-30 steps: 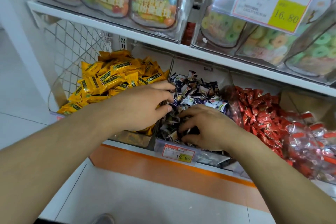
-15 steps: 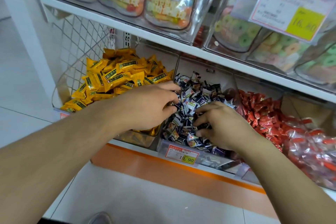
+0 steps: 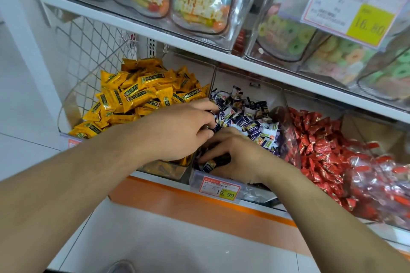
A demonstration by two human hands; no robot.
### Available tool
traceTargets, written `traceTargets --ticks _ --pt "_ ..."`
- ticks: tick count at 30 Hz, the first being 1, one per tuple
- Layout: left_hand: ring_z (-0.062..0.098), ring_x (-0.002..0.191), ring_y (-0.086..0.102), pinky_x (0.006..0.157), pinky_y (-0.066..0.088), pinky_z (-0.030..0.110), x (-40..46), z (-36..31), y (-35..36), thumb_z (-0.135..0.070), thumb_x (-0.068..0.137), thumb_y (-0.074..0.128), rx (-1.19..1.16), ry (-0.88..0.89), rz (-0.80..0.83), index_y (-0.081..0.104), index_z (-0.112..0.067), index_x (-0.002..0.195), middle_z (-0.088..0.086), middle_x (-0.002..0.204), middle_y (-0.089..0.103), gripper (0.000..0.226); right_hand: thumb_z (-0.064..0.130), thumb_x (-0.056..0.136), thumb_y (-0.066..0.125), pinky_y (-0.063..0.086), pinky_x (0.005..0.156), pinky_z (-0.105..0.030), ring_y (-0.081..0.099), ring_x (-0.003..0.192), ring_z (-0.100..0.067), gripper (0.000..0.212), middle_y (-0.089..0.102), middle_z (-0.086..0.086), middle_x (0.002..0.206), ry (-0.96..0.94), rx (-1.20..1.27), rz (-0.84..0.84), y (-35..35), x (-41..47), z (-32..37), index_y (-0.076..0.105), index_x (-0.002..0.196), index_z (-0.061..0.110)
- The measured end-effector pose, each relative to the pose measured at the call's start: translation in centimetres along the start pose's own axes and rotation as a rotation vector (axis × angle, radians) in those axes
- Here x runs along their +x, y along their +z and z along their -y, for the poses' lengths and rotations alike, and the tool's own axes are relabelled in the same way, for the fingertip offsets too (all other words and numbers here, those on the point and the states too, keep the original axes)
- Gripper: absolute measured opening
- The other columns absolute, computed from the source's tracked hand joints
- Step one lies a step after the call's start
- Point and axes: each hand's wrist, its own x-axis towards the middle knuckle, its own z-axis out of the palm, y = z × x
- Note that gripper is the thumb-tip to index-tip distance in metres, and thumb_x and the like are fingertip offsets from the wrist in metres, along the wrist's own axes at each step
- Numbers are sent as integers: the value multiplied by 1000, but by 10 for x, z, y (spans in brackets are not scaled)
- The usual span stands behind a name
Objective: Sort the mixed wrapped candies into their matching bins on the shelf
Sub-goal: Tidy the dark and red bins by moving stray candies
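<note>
Three clear bins sit side by side on the lower shelf. The left one holds yellow wrapped candies, the middle one dark blue and white candies, the right one red candies. My left hand reaches over the yellow bin's corner, its fingers bent into the left side of the blue pile; what they hold is hidden. At the middle bin's front, my right hand curls its fingers round a few dark-wrapped candies.
A price tag marked 19.90 hangs on the middle bin's front. Clear-wrapped red candies fill the far right. The upper shelf carries clear tubs of coloured sweets and a 16.80 tag. Wire mesh closes the left side.
My right hand has drawn back toward the middle bin's front edge and curled tighter on candies. The left hand stays at the blue pile's left side. The view has moved closer.
</note>
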Motion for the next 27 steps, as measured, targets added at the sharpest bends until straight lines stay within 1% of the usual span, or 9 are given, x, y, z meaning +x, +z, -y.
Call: traceTargets --ticks 3,6,8,10,13,15,21,24,27 --pt "4 149 29 112 35 27 0 1 1 -39 108 45 -8 1 5 64 -31 126 -26 164 20 28 51 74 85 44 101 -38 43 119 -8 29 62 24 121 56 -101 -67 -1 1 -7 79 102 48" --pt "2 151 22 115 30 27 1 1 1 -37 107 45 -27 4 13 65 -31 120 -25 163 21 25 52 75 85 43 99 -35 42 113 -6 27 64 23 120 82 -188 -129 -2 0 -11 80 101 45" --pt "1 153 16 117 26 27 1 2 1 -37 107 45 -31 1 20 65 -31 121 -26 164 20 25 52 75 84 43 97 -34 44 113 -8 27 64 24 120 108 -208 -148 -4 -1 -12 80 101 44" --pt "-1 153 12 120 25 28 1 2 1 -38 108 45 -33 -3 30 64 -31 124 -26 164 19 26 51 76 85 45 98 -38 49 114 -12 26 65 24 121 129 -235 -169 -7 -1 -13 80 100 44" --pt "-1 154 11 121 24 29 1 2 1 -38 108 44 -36 -8 42 63 -31 127 -26 165 18 28 50 76 85 47 97 -42 56 113 -16 25 68 20 119 155 -292 -229 -13 -2 -17 80 99 41" --pt "-2 154 6 123 23 31 1 2 1 -38 108 43 -35 -3 41 64 -31 126 -25 165 19 28 49 77 85 47 99 -39 57 114 -18 27 69 15 120 194 -317 -259 -18 -4 -20 81 102 39" --pt "1 154 13 120 27 30 0 -1 -1 -37 108 45 -24 -12 35 64 -31 125 -25 164 20 27 48 80 83 48 95 -36 56 115 -19 28 69 12 120 243 -379 -287 -21 -4 -21 80 107 40" --pt "-1 154 10 121 25 30 0 -2 -1 -36 108 45 -20 -11 28 64 -31 125 -24 165 21 26 51 81 81 49 97 -38 56 118 -22 30 68 9 125 288 -405 -312 -24 -4 -23 79 109 40" --pt "-2 154 8 123 26 33 0 -1 0 -36 107 46 -20 -8 17 65 -31 125 -24 164 22 26 51 81 80 50 97 -39 56 117 -24 31 69 9 124 305 -433 -326 -22 -3 -23 78 110 40"
